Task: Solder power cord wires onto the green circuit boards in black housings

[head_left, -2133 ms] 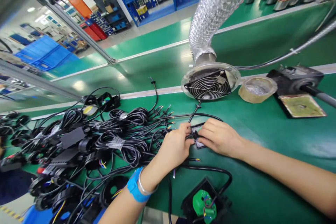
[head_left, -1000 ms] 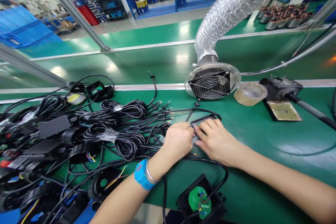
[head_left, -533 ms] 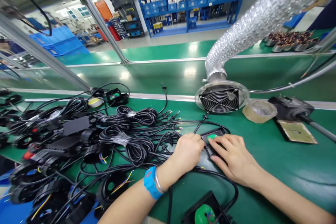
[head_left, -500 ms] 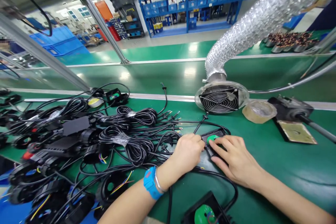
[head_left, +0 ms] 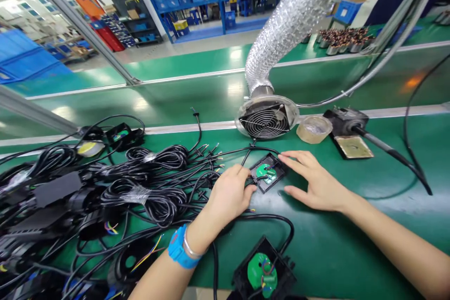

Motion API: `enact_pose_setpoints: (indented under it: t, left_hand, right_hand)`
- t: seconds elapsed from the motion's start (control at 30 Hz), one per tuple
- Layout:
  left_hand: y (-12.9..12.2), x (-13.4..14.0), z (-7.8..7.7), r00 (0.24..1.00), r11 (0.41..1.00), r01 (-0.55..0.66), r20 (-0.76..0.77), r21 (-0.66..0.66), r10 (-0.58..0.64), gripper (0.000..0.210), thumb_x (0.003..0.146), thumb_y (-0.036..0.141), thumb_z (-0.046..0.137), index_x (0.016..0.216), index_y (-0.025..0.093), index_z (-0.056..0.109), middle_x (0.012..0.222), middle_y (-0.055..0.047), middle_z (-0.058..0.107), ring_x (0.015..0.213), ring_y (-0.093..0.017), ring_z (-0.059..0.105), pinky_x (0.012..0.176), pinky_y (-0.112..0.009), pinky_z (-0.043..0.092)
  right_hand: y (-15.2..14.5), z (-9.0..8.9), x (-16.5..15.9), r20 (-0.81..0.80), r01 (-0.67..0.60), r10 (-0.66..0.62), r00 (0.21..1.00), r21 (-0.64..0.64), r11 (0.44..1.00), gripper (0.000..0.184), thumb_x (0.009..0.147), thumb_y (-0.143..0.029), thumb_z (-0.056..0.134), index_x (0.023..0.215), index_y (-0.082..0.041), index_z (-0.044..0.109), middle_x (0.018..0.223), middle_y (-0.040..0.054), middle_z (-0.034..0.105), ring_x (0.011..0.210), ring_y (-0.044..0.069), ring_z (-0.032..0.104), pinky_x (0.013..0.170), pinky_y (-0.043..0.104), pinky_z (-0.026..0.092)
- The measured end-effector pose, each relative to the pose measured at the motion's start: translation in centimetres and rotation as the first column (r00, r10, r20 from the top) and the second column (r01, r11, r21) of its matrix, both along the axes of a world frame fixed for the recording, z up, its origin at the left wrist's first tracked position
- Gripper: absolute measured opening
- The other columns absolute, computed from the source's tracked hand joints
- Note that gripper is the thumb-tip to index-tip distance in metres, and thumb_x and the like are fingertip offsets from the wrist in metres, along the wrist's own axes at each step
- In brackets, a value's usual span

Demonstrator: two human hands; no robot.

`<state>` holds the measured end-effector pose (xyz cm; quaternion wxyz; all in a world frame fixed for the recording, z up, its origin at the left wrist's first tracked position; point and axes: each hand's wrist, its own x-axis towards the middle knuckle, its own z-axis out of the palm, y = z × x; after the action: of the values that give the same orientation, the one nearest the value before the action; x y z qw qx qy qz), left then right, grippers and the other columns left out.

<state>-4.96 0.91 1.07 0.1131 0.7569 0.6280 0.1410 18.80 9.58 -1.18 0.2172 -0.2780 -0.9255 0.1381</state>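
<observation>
A square black plastic housing (head_left: 280,172) lies on the green bench in front of me, with a round green circuit board (head_left: 264,173) inside it. My left hand (head_left: 230,192), with a blue band and a metal bangle at the wrist, grips the housing's left edge; part of the grip is hidden behind the fingers. My right hand (head_left: 312,180) is open at the housing's right side, fingers and thumb apart, fingertips close to its right corner. Nearer to me sits a second black housing (head_left: 242,272) with a green board and a cable.
Coiled black cables (head_left: 165,204) and black parts crowd the left side. Behind the housing stand a fume extractor fan (head_left: 267,123) with a silver duct (head_left: 281,33), a tape roll (head_left: 314,130) and a soldering iron (head_left: 383,145) by its stand. Blue shelving (head_left: 220,0) is farther back.
My view has swung to the right. My right hand has drawn off the circuit board and opened beside the housing. My left hand stays at the left edge.
</observation>
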Motion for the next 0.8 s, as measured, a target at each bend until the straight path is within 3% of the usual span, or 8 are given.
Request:
enact_pose_setpoints:
  t: [0.07,0.13,0.33,0.63,0.8]
  left_hand:
    - [0.1,0.4,0.3,0.999,0.999,0.026,0.040,0.022,-0.027,0.034,0.085,0.027,0.060,0.116,0.014,0.054,0.111,-0.008,0.057,0.105,-0.022,0.053,0.095,-0.036,0.046]
    - [0.3,0.8,0.3,0.991,0.992,0.126,0.044,0.016,-0.127,0.046,0.086,0.026,0.059,0.128,0.014,0.046,0.122,-0.009,0.053,0.113,-0.022,0.048,0.101,-0.037,0.043]
    - [0.8,1.1,0.8,0.952,0.946,0.303,-0.017,-0.114,-0.307,0.054,0.087,0.032,0.057,0.137,0.020,0.040,0.130,-0.010,0.049,0.112,-0.024,0.048,0.097,-0.042,0.044]
    - [0.8,2.2,0.9,0.927,0.944,0.300,-0.192,-0.140,-0.323,0.048,0.089,0.031,0.043,0.133,0.015,0.046,0.124,-0.009,0.053,0.099,-0.026,0.049,0.086,-0.044,0.043]
    - [1.0,2.4,0.8,0.941,0.952,0.269,-0.171,-0.144,-0.292,0.046,0.085,0.029,0.045,0.129,0.016,0.050,0.118,-0.008,0.055,0.099,-0.025,0.048,0.085,-0.041,0.042]
  right_hand:
    - [0.2,-0.6,0.3,0.031,-0.002,0.003,1.000,-0.050,0.999,0.072,0.081,-0.035,0.061,0.144,-0.016,0.030,0.139,0.0157,0.041,0.127,0.029,0.039,0.103,0.048,0.040]
    - [0.0,-1.0,0.2,0.028,-0.011,0.013,1.000,-0.072,0.997,0.070,0.083,-0.034,0.060,0.143,-0.015,0.029,0.138,0.0155,0.044,0.127,0.027,0.042,0.103,0.045,0.042]
    - [-1.2,-1.1,-0.3,-0.057,0.006,-0.011,0.998,-0.079,0.997,0.049,0.084,-0.031,0.059,0.129,-0.015,0.047,0.111,0.0123,0.059,0.100,0.022,0.060,0.087,0.037,0.054]
    - [-0.8,-2.1,-0.1,-0.123,0.050,-0.074,0.990,-0.185,0.982,0.045,0.079,-0.031,0.068,0.119,-0.015,0.054,0.090,0.0058,0.061,0.070,0.014,0.060,0.070,0.029,0.056]
    - [-0.4,-1.6,-0.3,-0.129,0.064,-0.099,0.987,-0.251,0.966,0.048,0.071,-0.031,0.077,0.112,-0.017,0.056,0.087,0.0026,0.063,0.069,0.012,0.060,0.069,0.026,0.056]
